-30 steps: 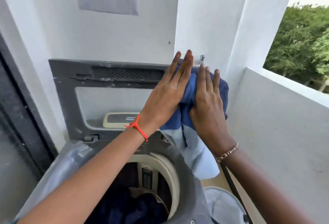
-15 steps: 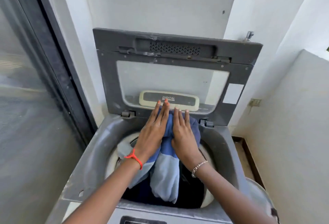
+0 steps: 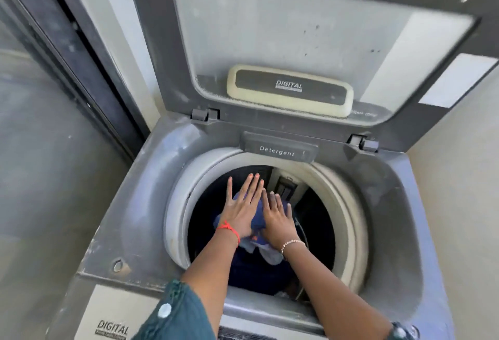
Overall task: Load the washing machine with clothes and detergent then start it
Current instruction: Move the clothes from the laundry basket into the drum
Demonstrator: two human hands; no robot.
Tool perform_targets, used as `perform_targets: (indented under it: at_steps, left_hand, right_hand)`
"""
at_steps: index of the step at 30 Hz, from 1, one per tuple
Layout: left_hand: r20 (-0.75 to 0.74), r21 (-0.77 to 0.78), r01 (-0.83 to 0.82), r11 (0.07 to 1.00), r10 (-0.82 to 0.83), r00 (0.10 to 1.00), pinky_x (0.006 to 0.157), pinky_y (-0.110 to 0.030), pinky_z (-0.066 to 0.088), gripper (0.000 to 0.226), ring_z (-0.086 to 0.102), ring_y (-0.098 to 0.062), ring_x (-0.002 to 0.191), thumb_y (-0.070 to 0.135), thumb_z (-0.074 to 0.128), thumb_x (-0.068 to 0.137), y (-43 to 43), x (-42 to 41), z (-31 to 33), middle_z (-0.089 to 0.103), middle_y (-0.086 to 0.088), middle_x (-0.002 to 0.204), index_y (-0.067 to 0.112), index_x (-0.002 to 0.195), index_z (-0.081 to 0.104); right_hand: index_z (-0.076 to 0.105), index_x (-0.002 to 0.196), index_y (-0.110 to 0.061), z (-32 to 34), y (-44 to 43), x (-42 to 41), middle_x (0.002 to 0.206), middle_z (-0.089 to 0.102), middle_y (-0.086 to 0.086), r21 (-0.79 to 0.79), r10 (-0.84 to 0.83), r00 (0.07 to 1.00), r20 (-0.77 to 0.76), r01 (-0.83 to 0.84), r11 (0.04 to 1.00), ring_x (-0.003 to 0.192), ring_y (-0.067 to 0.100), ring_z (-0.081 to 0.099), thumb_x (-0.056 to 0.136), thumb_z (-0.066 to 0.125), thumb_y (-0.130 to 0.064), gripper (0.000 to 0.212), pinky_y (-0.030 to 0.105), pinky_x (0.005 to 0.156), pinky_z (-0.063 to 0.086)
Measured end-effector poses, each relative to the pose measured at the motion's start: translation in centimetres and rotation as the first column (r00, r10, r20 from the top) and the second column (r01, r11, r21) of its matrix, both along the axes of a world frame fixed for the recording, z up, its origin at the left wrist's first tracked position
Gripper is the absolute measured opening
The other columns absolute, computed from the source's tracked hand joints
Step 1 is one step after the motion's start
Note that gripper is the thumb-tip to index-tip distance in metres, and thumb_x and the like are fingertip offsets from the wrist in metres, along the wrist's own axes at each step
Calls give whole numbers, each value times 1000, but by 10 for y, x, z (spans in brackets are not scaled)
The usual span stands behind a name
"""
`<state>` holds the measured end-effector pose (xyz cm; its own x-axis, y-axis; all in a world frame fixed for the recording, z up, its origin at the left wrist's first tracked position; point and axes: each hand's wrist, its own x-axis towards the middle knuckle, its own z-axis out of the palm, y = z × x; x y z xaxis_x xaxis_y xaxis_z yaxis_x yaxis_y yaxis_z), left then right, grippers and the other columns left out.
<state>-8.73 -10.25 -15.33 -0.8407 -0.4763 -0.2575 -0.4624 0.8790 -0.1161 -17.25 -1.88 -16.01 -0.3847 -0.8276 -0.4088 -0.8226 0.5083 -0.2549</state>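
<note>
Top-loading washing machine, grey deck, dusty and scuffed. Lid stands raised at the rear, its window panel facing forward. Drum is open, with a pale ring around the mouth; it holds dark clothes low down, with a blue garment of lighter and darker panels lying on top.

Left hand and right hand are both inside the drum mouth, side by side, palms down on the blue garment. All fingers are straight and spread, pressing flat and gripping nothing. The garment shows between and beneath the palms, its pale edge below the wrists.

Writing: "Detergent" on the drawer at the rear rim; "DIGITAL" on the lid badge and the front panel label, smaller print unreadable.
</note>
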Motion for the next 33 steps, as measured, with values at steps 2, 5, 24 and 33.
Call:
perform_targets:
  at_steps: [2, 5, 24, 33]
  left_hand:
    - [-2, -6, 1, 1000, -1, 1000, 100, -61, -22, 117, -25, -26, 141, 60, 59, 74, 1, -3, -6, -25, -10, 154, 6, 146, -16]
    - [-3, -7, 28, 1000, -28, 1000, 99, -60, -25, 127, -28, -24, 139, 67, 62, 67, 6, -5, -11, -31, -9, 150, 7, 145, -19]
    - [-612, -165, 616, 770, -570, 548, 113, -54, -4, 101, -18, -21, 140, -7, 41, 63, 202, -225, 139, -2, -7, 158, 17, 146, -11]
    - [-374, -85, 510, 856, -502, 780, 112, -58, 3, 111, -6, -20, 144, 9, 69, 63, 276, -318, -22, 14, -6, 156, 11, 147, -5]
  right_hand:
    - [-12, 146, -10, -9, 2, -2, 157, -7, 10, 48, -3, 1000, 9, 2, 999, 145, 24, -6, 79, 65, -40, 106, 47, 116, 5]
    - [-15, 145, -11, -11, 10, -7, 156, -11, 11, 57, 4, 1000, 10, -5, 998, 144, 24, -9, 74, 70, -43, 115, 45, 117, 2]
    - [-1, 147, -9, 132, 247, -183, 157, 1, 7, -713, -636, 762, 117, 511, 481, 140, 10, -7, 77, 71, -31, 103, 38, 119, 8]
    - [-10, 142, -5, -40, 345, -239, 153, -8, 4, -448, -690, 720, 73, 642, 622, 138, 14, -12, 78, 69, -28, 104, 37, 119, 6]
